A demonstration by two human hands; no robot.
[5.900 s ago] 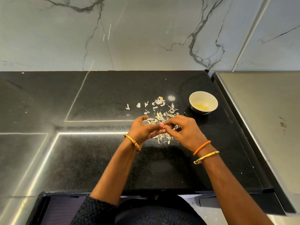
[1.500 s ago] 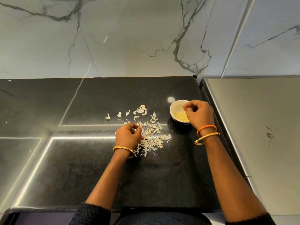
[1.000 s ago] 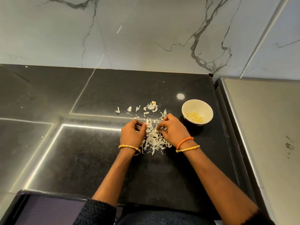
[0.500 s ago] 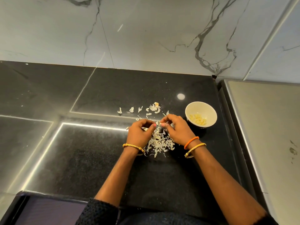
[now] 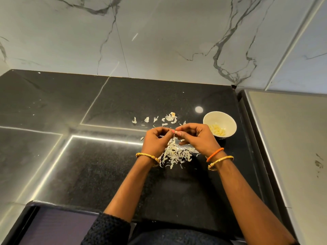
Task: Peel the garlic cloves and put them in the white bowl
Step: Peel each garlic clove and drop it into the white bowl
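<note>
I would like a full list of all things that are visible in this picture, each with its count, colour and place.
white bowl: one, white, on the counter to the right of the hands
peeled cloves: several, pale yellow, inside the bowl
garlic skins: many pieces, whitish, heaped under the hands, some scattered behind them
counter: one, black, speckled, with bright reflected lines
wall: white marble with grey veins, behind the counter
steel surface: one, grey, right of the counter
bangles: two gold, one on each wrist; one orange band on the right wrist
sleeves: dark knit, bottom edge
left hand: fingers curled, fingertips meeting the right hand's
right hand: fingers curled; what the two pinch is too small to tell
</note>
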